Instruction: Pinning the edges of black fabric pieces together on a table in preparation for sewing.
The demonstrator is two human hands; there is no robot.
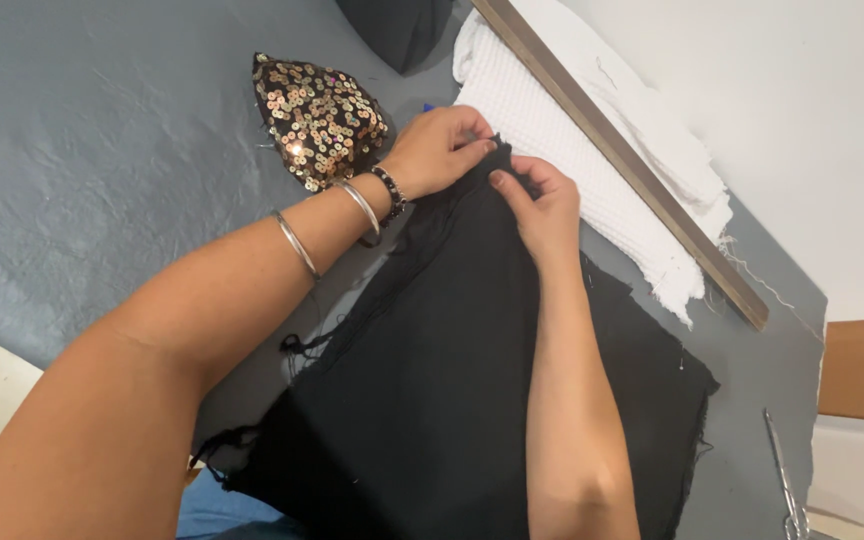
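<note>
The black cloth [432, 390] is lying spread over the grey counter [102, 180], its frayed edges trailing loose threads, and both hands are meeting at its far end. The left hand [439, 150] is pinching that far edge, its fingers [472, 140] clenched on a fold of the black cloth. The right hand [542, 205] is working just beside it, its fingers [507, 185] also closed on the same edge, so the two hands are nearly touching each other over the cloth. The left wrist is wearing two metal bangles [327, 225] and a dark beaded bracelet [390, 195].

Just to the left of the black cloth's far end, a sequinned cup-shaped piece [320, 118] is resting on the counter, glinting gold and bronze. Beyond the cloth's far end and to its right, a white textured fabric [572, 150] is lying partly under a long wooden strip [622, 155] that is running diagonally. To the right of the cloth's near corner, a pair of metal scissors [784, 480] is lying at the counter's edge.
</note>
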